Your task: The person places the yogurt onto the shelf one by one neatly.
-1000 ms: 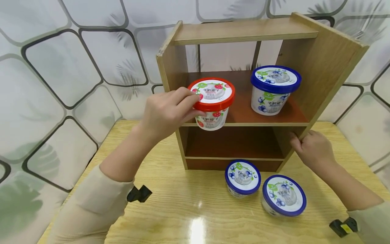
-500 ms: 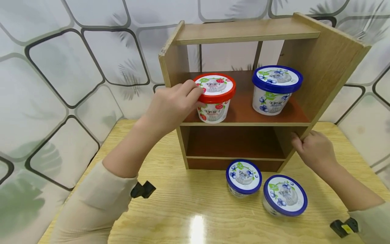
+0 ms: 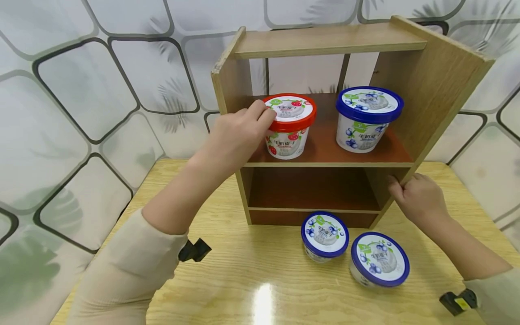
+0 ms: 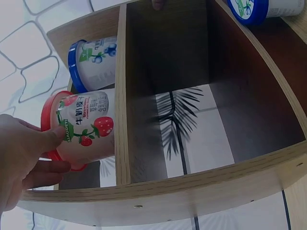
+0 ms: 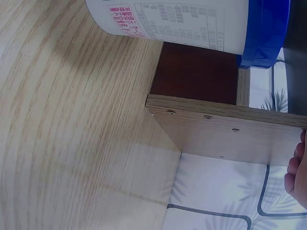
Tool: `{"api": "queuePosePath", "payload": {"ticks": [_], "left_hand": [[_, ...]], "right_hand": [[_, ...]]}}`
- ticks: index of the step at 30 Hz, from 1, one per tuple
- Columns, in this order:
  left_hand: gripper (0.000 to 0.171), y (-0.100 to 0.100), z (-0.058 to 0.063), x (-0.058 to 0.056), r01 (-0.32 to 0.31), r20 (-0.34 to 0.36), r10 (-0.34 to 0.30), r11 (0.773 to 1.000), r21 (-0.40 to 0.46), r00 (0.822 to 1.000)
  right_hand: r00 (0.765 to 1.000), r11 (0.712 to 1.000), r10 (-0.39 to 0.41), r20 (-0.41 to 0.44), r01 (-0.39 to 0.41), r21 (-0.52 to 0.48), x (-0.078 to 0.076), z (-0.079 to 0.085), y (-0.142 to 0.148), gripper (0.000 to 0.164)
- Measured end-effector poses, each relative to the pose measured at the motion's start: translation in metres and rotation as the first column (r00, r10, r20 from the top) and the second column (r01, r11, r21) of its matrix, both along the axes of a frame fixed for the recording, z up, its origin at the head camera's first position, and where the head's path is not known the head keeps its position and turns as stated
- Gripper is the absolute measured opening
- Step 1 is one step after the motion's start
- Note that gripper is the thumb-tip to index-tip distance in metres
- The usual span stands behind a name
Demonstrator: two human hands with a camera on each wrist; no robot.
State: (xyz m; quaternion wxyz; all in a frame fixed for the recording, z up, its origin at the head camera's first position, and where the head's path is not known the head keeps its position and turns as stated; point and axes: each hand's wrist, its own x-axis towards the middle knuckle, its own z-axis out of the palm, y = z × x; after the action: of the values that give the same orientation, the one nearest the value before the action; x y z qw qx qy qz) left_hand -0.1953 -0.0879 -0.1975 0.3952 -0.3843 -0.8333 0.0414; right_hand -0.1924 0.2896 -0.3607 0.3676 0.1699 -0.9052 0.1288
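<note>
My left hand (image 3: 237,137) grips a red-lidded strawberry yogurt tub (image 3: 286,142) by its lid rim, thumb and fingers around the left side. The tub stands upright on the upper board of a small wooden shelf unit (image 3: 329,165), near its left wall. In the left wrist view, the thumb lies against the tub's printed side (image 4: 91,127) just below the lid. My right hand (image 3: 420,198) holds the front edge of the unit's right side panel (image 3: 443,85), with the thumb inside. Only fingertips (image 5: 297,163) of it show in the right wrist view.
A blue-lidded blueberry tub (image 3: 361,133) sits on the same board at the right. Two more blueberry tubs, one nearer the unit (image 3: 325,235) and one farther right (image 3: 379,259), stand on the wooden table (image 3: 227,280). A patterned wall covering (image 3: 81,85) rises behind.
My left hand has carried the strawberry tub up and back, from in front of the upper board onto it. The right hand keeps its grip on the side panel.
</note>
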Motion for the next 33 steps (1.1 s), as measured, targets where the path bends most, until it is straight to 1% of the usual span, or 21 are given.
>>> {"api": "queuePosePath", "payload": {"ticks": [3,9,16,20,23,26,33], "left_hand": [[0.006,0.002,-0.001,-0.002,-0.014,-0.014,0.014,1.000,-0.005,1.000],[0.007,0.004,-0.002,-0.006,-0.037,-0.045,0.037,0.999,-0.011,0.998],[0.006,0.006,-0.004,-0.010,-0.011,-0.102,0.010,1.000,-0.007,0.995],[0.006,0.006,-0.005,-0.012,-0.031,-0.130,0.027,0.999,-0.033,0.991],[0.007,0.007,-0.006,-0.010,-0.054,-0.152,0.044,0.997,-0.060,0.987],[0.010,0.007,-0.007,-0.007,-0.075,-0.176,0.062,0.995,-0.065,0.982],[0.016,0.008,-0.008,-0.001,-0.082,-0.250,0.073,0.996,-0.024,0.965]], "right_hand": [[1.000,1.000,0.001,0.000,-0.001,-0.003,0.000,-0.001,0.000,0.043],[1.000,1.000,-0.002,0.013,0.002,-0.007,-0.001,0.000,0.000,0.042],[1.000,1.000,0.000,-0.001,0.000,-0.009,0.001,0.000,0.000,0.043],[1.000,1.000,-0.003,0.002,0.003,-0.006,0.001,-0.001,0.000,0.044],[1.000,1.000,-0.011,0.013,0.011,-0.009,0.001,-0.002,0.000,0.044],[1.000,1.000,-0.015,0.020,0.015,-0.011,0.001,-0.002,0.001,0.044],[1.000,1.000,-0.006,0.011,0.006,-0.005,0.001,-0.001,0.000,0.045]]}}
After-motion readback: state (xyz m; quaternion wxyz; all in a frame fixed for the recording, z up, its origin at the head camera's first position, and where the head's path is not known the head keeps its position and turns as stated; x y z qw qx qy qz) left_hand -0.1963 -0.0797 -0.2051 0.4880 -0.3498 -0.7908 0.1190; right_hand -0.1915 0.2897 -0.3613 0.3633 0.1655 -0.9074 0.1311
